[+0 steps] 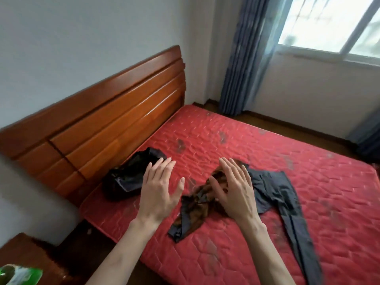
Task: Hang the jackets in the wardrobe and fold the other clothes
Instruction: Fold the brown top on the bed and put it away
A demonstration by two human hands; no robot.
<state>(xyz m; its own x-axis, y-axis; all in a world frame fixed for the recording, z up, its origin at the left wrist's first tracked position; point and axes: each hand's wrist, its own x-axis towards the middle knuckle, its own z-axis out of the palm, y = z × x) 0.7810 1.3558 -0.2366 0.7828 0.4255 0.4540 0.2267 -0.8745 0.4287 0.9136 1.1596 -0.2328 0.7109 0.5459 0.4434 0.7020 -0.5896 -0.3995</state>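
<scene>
Both hands spread above bed [267, 153]: right hand [232, 188] over brown-patterned garment [197, 204] mid-mattress, apparently to flatten it for folding; left hand [160, 188] hovers w/ nothing held. Grey trousers [275, 190] beside; black bundle [127, 177] nearer headboard.

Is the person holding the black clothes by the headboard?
No, both the left hand and the right hand are open with straight fingers, and the black bundle lies ungripped on the red mattress.
</scene>
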